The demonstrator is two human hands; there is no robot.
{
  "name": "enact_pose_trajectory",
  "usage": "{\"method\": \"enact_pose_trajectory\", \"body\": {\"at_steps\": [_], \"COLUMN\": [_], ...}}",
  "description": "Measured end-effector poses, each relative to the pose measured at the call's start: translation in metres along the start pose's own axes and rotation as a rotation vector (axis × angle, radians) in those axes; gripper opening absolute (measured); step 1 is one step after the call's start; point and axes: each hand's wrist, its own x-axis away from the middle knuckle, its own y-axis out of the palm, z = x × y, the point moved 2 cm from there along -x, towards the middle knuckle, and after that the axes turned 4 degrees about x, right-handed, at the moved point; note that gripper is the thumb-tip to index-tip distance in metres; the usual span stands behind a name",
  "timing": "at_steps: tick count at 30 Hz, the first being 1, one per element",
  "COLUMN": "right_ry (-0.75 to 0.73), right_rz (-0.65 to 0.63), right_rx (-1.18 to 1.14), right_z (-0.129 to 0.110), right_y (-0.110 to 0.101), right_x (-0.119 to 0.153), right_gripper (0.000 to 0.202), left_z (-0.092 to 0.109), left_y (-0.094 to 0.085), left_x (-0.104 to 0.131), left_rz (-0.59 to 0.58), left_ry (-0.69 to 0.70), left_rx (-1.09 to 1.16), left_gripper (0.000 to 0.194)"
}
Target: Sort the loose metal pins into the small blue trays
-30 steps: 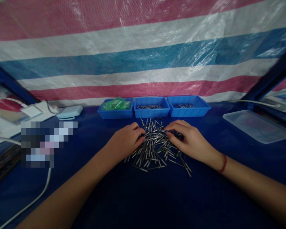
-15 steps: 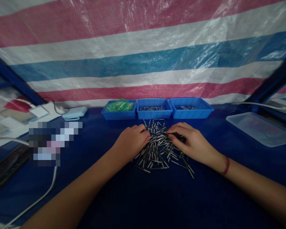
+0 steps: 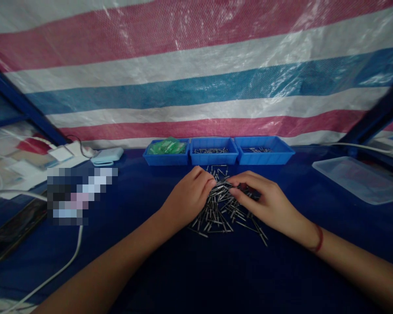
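Note:
A loose pile of silver blind rivets (image 3: 212, 213) with long thin stems lies on the dark blue tabletop. My left hand (image 3: 193, 192) reaches into its left side, fingers curled and thumb pressed in, with rivets at the fingertips; the far fingers are hidden. From the right, my right hand (image 3: 265, 196) pinches at rivets between thumb and forefinger, its other fingers bent over the pile. A few rivets touch both sets of fingertips, and how many each hand grips cannot be made out.
Behind the pile stand three blue bins: the left bin (image 3: 167, 160) with green plastic packets, the middle bin (image 3: 214, 159) and right bin (image 3: 265, 158) with rivets. A clear plastic lid (image 3: 356, 179) lies right; a phone (image 3: 16, 231) and white cable (image 3: 68, 261) lie left.
My left hand has moved right and slightly up over the pile, closer to my right hand. My right hand stays at nearly the same spot. The view has shifted slightly.

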Motion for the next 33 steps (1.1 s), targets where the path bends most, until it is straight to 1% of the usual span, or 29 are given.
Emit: {"method": "enact_pose_trajectory", "body": {"at_steps": [3,8,10,13,16,22,30,33], "right_ry": [0.033,0.078,0.107,0.118,0.122,0.107,0.107,0.107], "right_rz": [0.016,0.044,0.048,0.052,0.063,0.086,0.097,0.092], "right_rx": [-0.136,-0.245,-0.257,-0.256,-0.263,-0.298,-0.307,-0.297], "right_z": [-0.008,-0.010,-0.009,-0.010,-0.013,-0.014,-0.014,-0.015], "right_y": [0.000,0.000,0.000,0.000,0.000,0.001,0.000,0.000], "right_x": [0.001,0.002,0.002,0.003,0.003,0.003,0.004,0.004], "right_gripper": [0.014,0.011,0.010,0.009,0.009,0.007,0.007,0.007], "left_z": [0.007,0.013,0.014,0.013,0.013,0.013,0.013,0.014], "left_y": [0.005,0.005,0.004,0.004,0.007,0.011,0.011,0.011], "left_x": [0.003,0.004,0.004,0.004,0.004,0.005,0.005,0.006], "left_rz": [-0.018,-0.031,-0.029,-0.031,-0.035,-0.041,-0.064,-0.048], "left_ry": [0.006,0.006,0.015,0.023,-0.008,-0.088,-0.106,-0.099], "left_rx": [0.170,0.293,0.318,0.346,0.385,0.473,0.497,0.491], "left_gripper": [0.021,0.021,0.016,0.015,0.013,0.014,0.016,0.015]}}
